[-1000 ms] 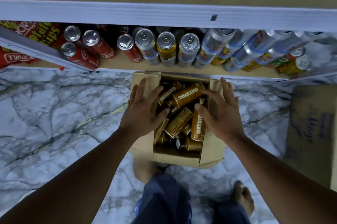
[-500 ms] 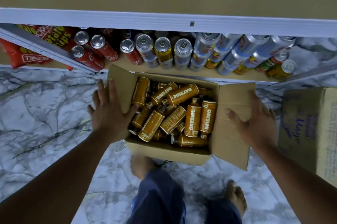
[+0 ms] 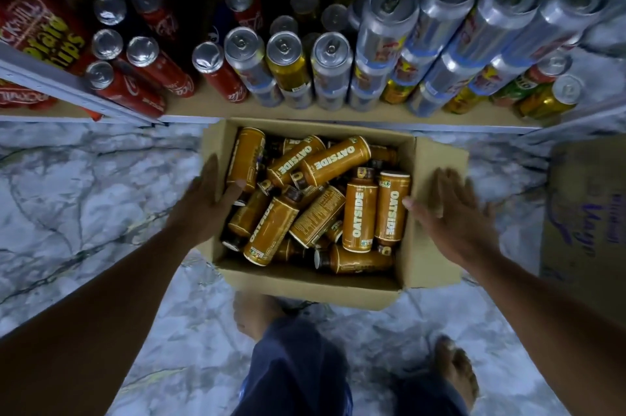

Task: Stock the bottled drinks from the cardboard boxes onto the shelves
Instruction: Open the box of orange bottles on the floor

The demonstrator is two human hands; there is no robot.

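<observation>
1. Fingers (image 3: pixel 210 175) of the left hand (image 3: pixel 203 202): held straight and close together, laid against the outside of the left flap. The thumb is set over the flap's edge, just beside a bottle. Nothing is gripped.

2. Fingers (image 3: pixel 447 185) of the right hand (image 3: pixel 454 215): spread wide and laid flat on the right flap, which is folded outward. The thumb tip is placed just beside an upright-lying bottle near the right wall. Nothing is gripped.

3. Cardboard box (image 3: pixel 305 286): open at the top, set on the floor between the two hands, its far wall just in front of the shelf.

4. Bottles (image 3: pixel 359 212): brown, marked OATSIDE, dark caps. All are found inside the box, heaped loosely on their sides and pointed in several directions. The count cannot be told.

5. Shelf (image 3: pixel 338 114): lowest board, directly beyond the box. None of the brown bottles are seen on it.

6. Red cans (image 3: pixel 135 90): stood on the left part of the shelf.

7. Silver cans (image 3: pixel 332 59): stood at the middle, stacked in layers toward the right.

8. Yellow can (image 3: pixel 288 59): placed among the silver ones.

9. Chip bag (image 3: pixel 44 32): red, seen at the far left.

10. Second cardboard box (image 3: pixel 589 212): stood at the right edge, handwriting on its side.

11. Floor (image 3: pixel 84 195): grey-veined marble.

12. Bare feet (image 3: pixel 252 317) and blue trousers (image 3: pixel 298 364): seen below the box.
</observation>
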